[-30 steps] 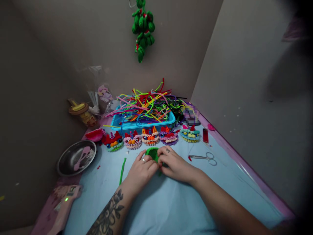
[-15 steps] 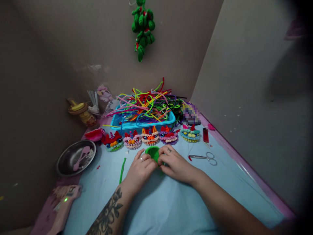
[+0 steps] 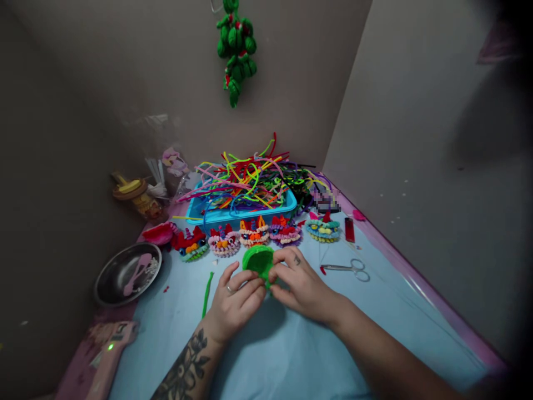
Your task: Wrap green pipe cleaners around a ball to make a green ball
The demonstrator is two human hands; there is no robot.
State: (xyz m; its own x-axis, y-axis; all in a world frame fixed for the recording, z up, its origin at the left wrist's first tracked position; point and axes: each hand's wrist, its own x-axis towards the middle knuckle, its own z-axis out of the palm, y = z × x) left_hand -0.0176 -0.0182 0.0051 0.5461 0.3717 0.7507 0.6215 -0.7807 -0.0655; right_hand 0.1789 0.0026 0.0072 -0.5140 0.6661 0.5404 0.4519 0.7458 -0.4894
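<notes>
one green piece [image 3: 257, 259], now more visible

1 metal bowl [image 3: 115, 276], 1 hanging ornament [image 3: 235, 39]

The workpiece [image 3: 258, 258] is between the bowl [image 3: 120, 272] and scissors [image 3: 345, 269].

Bright green piece [image 3: 259, 260], green strip [image 3: 207, 294], pale blue sheet [image 3: 300, 350], brighter blue tray [image 3: 216, 224], dark leaf-patterned tattoo [image 3: 187, 364]
</notes>
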